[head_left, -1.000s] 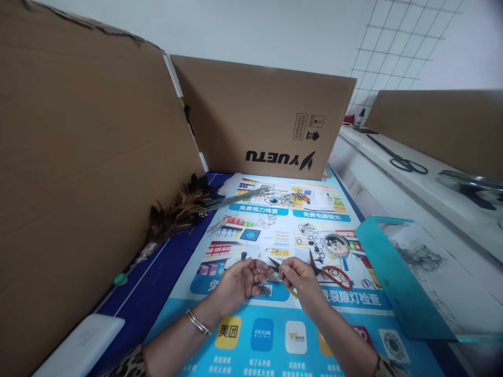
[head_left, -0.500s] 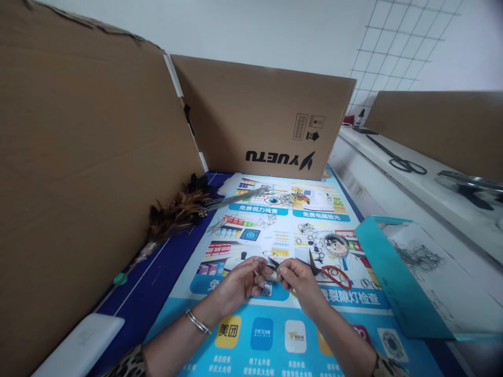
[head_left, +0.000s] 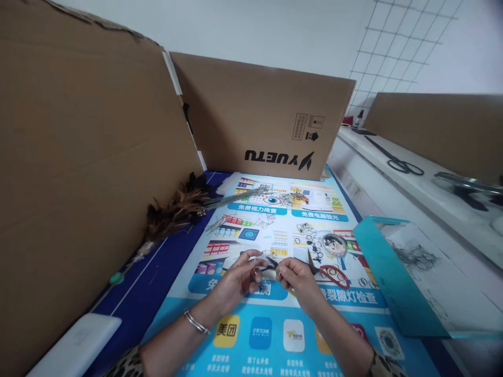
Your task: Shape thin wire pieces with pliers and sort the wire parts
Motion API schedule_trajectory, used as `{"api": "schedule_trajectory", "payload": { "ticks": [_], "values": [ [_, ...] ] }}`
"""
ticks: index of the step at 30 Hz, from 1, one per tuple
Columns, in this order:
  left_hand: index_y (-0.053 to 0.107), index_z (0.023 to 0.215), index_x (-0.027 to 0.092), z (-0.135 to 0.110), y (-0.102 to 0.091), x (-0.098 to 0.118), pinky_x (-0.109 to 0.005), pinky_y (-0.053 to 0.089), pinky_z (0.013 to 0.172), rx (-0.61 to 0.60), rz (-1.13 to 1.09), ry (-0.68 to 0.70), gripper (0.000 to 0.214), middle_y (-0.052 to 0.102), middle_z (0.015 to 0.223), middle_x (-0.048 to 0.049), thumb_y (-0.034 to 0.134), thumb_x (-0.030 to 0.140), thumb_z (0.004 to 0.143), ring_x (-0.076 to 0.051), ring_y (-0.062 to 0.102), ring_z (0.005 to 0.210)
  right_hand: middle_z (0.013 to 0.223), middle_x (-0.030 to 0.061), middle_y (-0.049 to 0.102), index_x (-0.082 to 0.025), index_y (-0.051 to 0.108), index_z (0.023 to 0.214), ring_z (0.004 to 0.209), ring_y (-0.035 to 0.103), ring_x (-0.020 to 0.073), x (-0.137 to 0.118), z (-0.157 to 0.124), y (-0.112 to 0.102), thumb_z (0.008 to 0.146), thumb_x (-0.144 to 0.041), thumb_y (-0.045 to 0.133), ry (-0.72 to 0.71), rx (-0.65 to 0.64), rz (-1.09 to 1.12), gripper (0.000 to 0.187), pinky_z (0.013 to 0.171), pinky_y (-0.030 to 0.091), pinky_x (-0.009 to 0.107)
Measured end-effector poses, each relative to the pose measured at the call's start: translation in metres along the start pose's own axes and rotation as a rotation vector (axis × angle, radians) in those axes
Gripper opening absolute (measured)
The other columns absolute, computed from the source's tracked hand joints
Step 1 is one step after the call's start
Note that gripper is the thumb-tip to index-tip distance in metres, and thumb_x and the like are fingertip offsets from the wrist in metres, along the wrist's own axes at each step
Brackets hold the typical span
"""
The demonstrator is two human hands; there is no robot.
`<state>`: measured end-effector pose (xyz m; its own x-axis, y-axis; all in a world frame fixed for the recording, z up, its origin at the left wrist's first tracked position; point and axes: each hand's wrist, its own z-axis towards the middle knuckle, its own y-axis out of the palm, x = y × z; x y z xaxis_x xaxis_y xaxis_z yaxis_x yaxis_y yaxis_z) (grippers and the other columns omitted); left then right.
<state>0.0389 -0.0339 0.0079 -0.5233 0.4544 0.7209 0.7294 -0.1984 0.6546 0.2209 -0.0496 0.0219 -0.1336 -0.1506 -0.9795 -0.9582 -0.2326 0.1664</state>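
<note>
The left hand [head_left: 238, 277] curled its fingers about a thin, wire-like piece [head_left: 257, 269], while just beside it the right hand [head_left: 297, 278] pinched thumb to fingertip, its hold too small to make out. Red-handled scissors [head_left: 314, 268] lay right of them near a round cartoon-faced disc [head_left: 335, 245], and an open teal box [head_left: 396, 283] held tangled wire [head_left: 419, 256]. Brown feathers [head_left: 173, 208] lay left.

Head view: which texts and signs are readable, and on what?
"YUETU", upside down: cardboard panel
An arrow: same panel
"免费视力检查": printed cover
"免费电脑验光": cover
"免…测", middle behind left hand: cover
"费裂隙灯检查", start covered: cover
"美团": cover's yellow square
Remaining print: too small or blurred
</note>
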Motion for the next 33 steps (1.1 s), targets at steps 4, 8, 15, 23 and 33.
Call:
{"api": "schedule_trajectory", "payload": {
  "ticks": [4, 8, 15, 23, 33],
  "values": [
    [0.048, 0.111, 0.023, -0.0015, -0.0002, 0.0013, -0.017, 0.033, 0.043, -0.012, 0.03, 0.024, 0.029, 0.054, 0.103, -0.0074, 0.049, 0.023, 0.082, -0.009, 0.051, 0.062, 0.065, -0.0007, 0.054, -0.016, 0.053, 0.075, 0.05, 0.04, 0.0064, 0.0023, 0.0012, -0.0013, 0.081, -0.036, 0.052, 0.003, -0.028, 0.011, 0.021, 0.048, 0.026, 0.02],
    [0.047, 0.117, 0.022, -0.0014, -0.0016, 0.0013, -0.019, 0.034, 0.043, -0.051, 0.035, 0.033, 0.034, 0.052, 0.103, -0.0081, 0.047, 0.024, 0.082, -0.01, 0.05, 0.063, 0.067, 0.0002, 0.056, -0.016, 0.053, 0.076, 0.05, 0.041, 0.0063, 0.0041, 0.0024, -0.0019, 0.081, -0.037, 0.052, 0.01, -0.052, 0.006, 0.021, 0.048, 0.026, 0.02],
    [0.052, 0.111, 0.018, 0.0009, -0.0055, -0.0024, -0.021, 0.034, 0.044, -0.069, 0.027, 0.038, 0.031, 0.053, 0.103, -0.0096, 0.048, 0.025, 0.081, -0.012, 0.05, 0.063, 0.067, 0.0001, 0.056, -0.016, 0.054, 0.074, 0.05, 0.041, 0.0063, 0.0017, 0.0012, -0.001, 0.08, -0.039, 0.053, 0.027, -0.053, 0.001, 0.023, 0.048, 0.027, 0.019],
    [0.053, 0.104, 0.017, -0.0012, -0.0039, -0.0003, -0.023, 0.034, 0.047, -0.111, 0.043, 0.018, 0.026, 0.059, 0.084, -0.0068, 0.047, 0.024, 0.08, -0.01, 0.05, 0.053, 0.068, 0.0, 0.057, -0.017, 0.053, 0.075, 0.05, 0.041, 0.0064, 0.0057, 0.0017, -0.002, 0.079, -0.043, 0.053, 0.054, -0.052, -0.025, 0.026, 0.048, 0.028, 0.019],
    [0.049, 0.088, 0.018, -0.0028, -0.0025, 0.0026, -0.02, 0.033, 0.042, -0.135, -0.065, -0.015, 0.017, 0.054, 0.102, -0.0046, 0.048, 0.017, 0.071, -0.005, 0.044, 0.047, 0.066, 0.0004, 0.057, -0.016, 0.053, 0.074, 0.049, 0.041, 0.0066, 0.0067, 0.0019, 0.0001, 0.077, -0.043, 0.054, 0.068, -0.08, -0.033, 0.027, 0.047, 0.027, 0.02]
  ]
}}
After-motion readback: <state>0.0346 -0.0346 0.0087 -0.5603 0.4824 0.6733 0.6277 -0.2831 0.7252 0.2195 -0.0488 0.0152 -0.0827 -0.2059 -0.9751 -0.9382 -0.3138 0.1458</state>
